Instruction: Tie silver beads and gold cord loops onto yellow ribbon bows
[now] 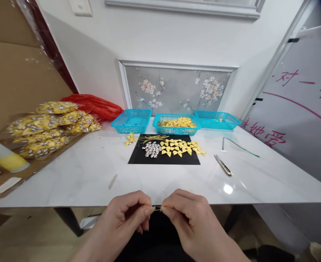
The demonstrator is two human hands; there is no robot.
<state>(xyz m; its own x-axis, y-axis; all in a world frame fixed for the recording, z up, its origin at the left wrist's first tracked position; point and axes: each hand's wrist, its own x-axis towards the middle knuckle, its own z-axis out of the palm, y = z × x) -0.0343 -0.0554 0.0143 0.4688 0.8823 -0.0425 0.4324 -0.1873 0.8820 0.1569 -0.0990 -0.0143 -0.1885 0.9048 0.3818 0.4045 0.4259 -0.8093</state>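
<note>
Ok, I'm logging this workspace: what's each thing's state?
Left hand: pinching thin strand
Right hand: pinching thin strand
Left basket: upright, uncovered
Middle basket: holding yellow pieces
Right basket: upright, uncovered
Silver beads: loosely piled
Yellow bows: spread out
Snips: lying flat, opening unclear
Red bag: crumpled
Clear bags: filled, stacked
Green strip: bent

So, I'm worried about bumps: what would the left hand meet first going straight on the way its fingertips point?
Probably the right hand, just across a narrow gap; the left hand itself pinches the thin strands bridging it. Exact depth is unclear.
</note>
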